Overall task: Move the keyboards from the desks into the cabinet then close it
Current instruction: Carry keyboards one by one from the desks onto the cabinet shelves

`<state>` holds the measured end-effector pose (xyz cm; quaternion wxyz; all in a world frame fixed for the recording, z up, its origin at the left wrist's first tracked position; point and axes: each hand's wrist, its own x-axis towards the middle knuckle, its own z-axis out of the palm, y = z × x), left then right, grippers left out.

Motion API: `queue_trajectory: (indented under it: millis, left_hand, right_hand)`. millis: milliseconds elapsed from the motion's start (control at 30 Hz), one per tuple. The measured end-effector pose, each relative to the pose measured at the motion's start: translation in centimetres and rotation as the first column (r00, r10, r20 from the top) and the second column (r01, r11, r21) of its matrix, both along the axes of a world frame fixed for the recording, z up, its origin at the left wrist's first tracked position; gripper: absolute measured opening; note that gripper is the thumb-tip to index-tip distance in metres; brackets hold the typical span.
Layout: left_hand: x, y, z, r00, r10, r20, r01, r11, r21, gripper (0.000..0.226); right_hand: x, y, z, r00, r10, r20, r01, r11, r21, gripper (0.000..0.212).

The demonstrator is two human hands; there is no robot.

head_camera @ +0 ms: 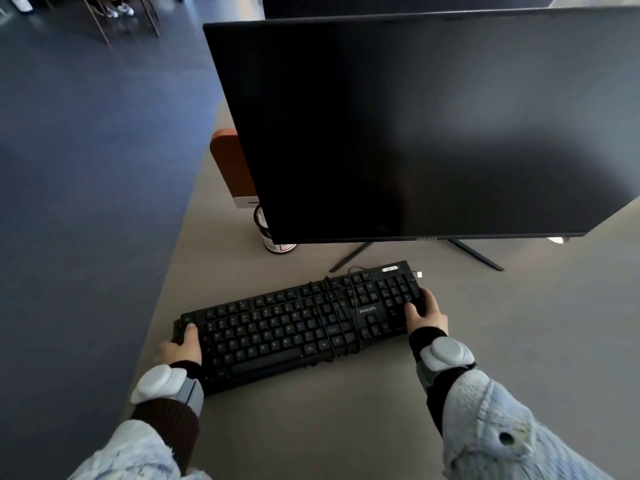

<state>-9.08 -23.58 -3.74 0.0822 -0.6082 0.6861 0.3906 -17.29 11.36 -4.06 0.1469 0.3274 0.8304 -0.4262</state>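
A black Philips keyboard lies on the grey desk in front of a dark monitor, with its own cable wound around its middle and the USB plug sticking out at its far right corner. My left hand grips the keyboard's left end, thumb on top. My right hand holds the right end beside the number pad, fingers curled over the edge. The cabinet is out of view.
A large black monitor on thin splayed legs stands just behind the keyboard. A white can and an orange-brown divider panel sit at the desk's left rear. The desk's left edge drops to blue-grey floor.
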Motion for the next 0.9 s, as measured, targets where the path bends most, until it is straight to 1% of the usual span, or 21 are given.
queue_trajectory:
  millis: [133,233,300,433,567,733,833,900]
  left_hand:
    - [2.3,0.6,1.5,0.999,0.012,-0.032,-0.015,0.995,-0.099,0.059]
    - [4.6,0.9,3.1,0.998,0.036,-0.044,-0.042,0.991,-0.129,0.062]
    - [6.7,1.0,4.5,0.994,0.077,-0.082,-0.087,0.988,-0.13,0.063]
    - [12.2,1.6,8.2,0.96,0.183,-0.213,-0.219,0.963,-0.157,0.064]
    - [19.6,2.6,12.2,0.896,0.294,-0.332,-0.366,0.913,-0.181,0.068]
    - [29.7,2.0,15.4,0.816,0.435,-0.381,-0.528,0.829,-0.185,0.077]
    - [36.1,0.1,16.6,0.723,0.549,-0.419,-0.638,0.764,-0.101,0.081]
    - [41.3,-2.0,17.5,0.623,0.627,-0.467,-0.722,0.691,-0.035,0.081]
  right_hand:
    - [2.1,-0.2,0.8,0.999,-0.036,-0.032,0.036,0.999,-0.002,0.045]
    - [3.3,-0.4,2.4,0.994,-0.032,-0.104,0.032,0.999,-0.005,0.048]
    - [3.9,-0.5,3.9,0.986,0.0,-0.166,-0.004,1.0,-0.026,0.048]
    - [5.6,-1.2,7.9,0.958,0.076,-0.276,-0.104,0.991,-0.088,0.047]
    - [8.7,-2.9,12.5,0.905,0.2,-0.376,-0.264,0.956,-0.126,0.049]
    - [13.7,-8.2,17.3,0.815,0.351,-0.462,-0.453,0.883,-0.127,0.052]
    - [17.2,-13.2,19.5,0.735,0.457,-0.502,-0.572,0.815,-0.096,0.055]
    - [20.4,-17.9,21.1,0.669,0.527,-0.524,-0.657,0.749,-0.085,0.066]
